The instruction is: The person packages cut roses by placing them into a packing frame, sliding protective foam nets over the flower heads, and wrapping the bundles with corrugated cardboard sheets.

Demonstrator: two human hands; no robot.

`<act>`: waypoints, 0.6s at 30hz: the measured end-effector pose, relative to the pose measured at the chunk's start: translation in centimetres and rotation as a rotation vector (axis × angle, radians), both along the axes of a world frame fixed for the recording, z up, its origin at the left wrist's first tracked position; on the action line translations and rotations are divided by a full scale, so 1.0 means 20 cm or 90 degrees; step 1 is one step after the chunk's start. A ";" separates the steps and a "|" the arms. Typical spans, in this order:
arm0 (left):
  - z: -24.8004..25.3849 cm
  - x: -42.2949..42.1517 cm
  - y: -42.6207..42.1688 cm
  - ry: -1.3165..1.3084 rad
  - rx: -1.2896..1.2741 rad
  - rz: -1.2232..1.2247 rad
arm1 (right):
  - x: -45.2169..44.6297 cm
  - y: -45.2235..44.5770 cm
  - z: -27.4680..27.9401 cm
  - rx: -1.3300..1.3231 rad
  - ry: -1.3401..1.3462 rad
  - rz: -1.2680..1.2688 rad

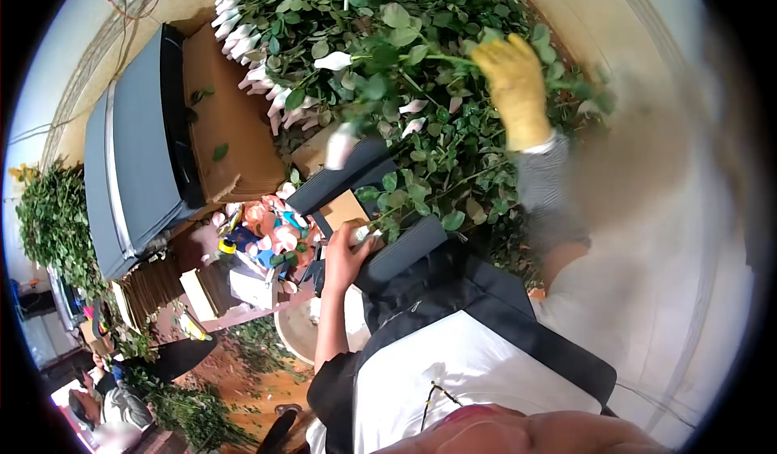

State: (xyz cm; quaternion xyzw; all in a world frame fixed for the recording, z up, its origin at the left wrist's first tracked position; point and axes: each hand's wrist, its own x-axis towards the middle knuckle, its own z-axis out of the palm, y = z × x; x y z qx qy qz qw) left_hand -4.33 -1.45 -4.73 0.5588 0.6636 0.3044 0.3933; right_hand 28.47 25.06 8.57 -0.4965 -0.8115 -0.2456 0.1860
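Left hand (346,252) at edge of grey stand (405,255); right hand (511,86) grips stem (447,57)

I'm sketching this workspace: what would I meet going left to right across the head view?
Far-left greenery, grey stack, pink petals, bare left hand, yellow-gloved right hand.

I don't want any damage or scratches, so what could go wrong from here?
The stem in the gloved right hand might snag on the leafy pile around it, bruising leaves. The left hand is bare, so any thorns could prick it.
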 end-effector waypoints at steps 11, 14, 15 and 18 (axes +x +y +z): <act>0.00 -0.01 0.03 0.039 0.015 -0.045 | -0.08 0.35 -0.13 -0.286 -0.146 -0.189; -0.04 -0.01 0.02 0.019 -0.003 -0.027 | -0.06 0.05 -0.37 -0.716 0.006 -0.049; -0.04 -0.01 0.02 0.020 -0.003 -0.035 | -0.01 -0.06 -0.44 -0.817 0.005 0.001; -0.05 -0.01 0.02 -0.001 -0.044 0.002 | 0.08 -0.22 -0.57 -0.586 -0.003 0.174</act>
